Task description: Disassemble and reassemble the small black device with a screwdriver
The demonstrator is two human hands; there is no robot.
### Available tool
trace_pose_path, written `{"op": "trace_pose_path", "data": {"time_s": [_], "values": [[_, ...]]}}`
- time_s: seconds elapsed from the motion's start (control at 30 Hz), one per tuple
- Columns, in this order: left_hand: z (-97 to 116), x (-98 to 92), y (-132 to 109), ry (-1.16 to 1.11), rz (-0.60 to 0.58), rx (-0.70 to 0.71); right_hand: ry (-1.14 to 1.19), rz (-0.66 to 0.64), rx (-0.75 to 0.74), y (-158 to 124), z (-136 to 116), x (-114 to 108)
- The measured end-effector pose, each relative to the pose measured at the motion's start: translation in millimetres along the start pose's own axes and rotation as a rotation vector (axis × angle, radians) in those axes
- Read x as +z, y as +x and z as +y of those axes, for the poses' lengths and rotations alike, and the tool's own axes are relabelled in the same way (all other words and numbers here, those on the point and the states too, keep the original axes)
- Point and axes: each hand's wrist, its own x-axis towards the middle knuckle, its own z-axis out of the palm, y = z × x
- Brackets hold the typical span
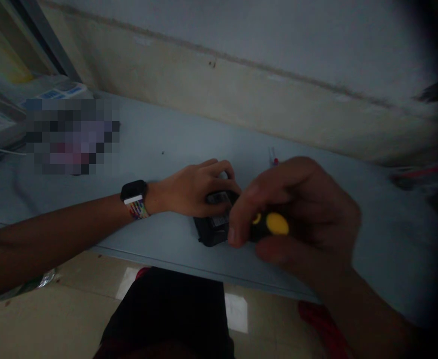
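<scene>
On the grey-blue table lies a black boxy device [205, 232] with a printed label on its upper face. My left hand [196, 189] grips it from the left, fingers curled over its far side and thumb across the label. Above the device's right part, my right hand [305, 214] is closed around a screwdriver [275, 224] with a black and yellow handle. The fingers hide the screwdriver's shaft and tip, so I cannot tell whether it touches the device. A watch [134, 192] with a colourful band is on my left wrist.
A small clear item with a red part [275, 161] lies behind my right hand. White boxes [60, 92] and a pixelated patch are at the back left. The wall [204, 65] borders the table's far side; its front edge [159, 264] runs near my lap.
</scene>
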Motion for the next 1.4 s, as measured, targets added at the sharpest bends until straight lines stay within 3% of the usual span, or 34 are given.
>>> {"op": "trace_pose_path", "data": {"time_s": [0.2, 0.4, 0.53, 0.67, 0.93, 1.07, 1.27, 1.4], "values": [[-2, 1.4, -1, 0.024, 0.017, 0.038, 0.059, 0.001, -0.006, -1, 9, -6], [-3, -1.0, 0, -0.014, -0.049, 0.029, 0.012, -0.075, -0.075, 6, 7, -15], [-6, 2.5, -2, 0.005, -0.023, 0.016, -0.022, -0.107, -0.102, 8, 6, -19], [-11, 7.2, -3, 0.02, 0.04, 0.036, 0.011, -0.092, -0.067, 10, 2, -17], [-3, 0.1, 0, -0.027, 0.033, 0.027, 0.127, -0.027, 0.068, 7, 2, -1], [-4, 0.7, 0, -0.038, 0.042, 0.018, 0.115, -0.024, 0.081, 9, 7, -7], [0, -8.4, 0, -0.102, -0.046, 0.026, 0.103, -0.145, -0.044, 13, 8, -20], [-3, -2.7, -2, -0.046, 0.023, 0.021, 0.048, -0.145, 0.029, 11, 0, -25]]}}
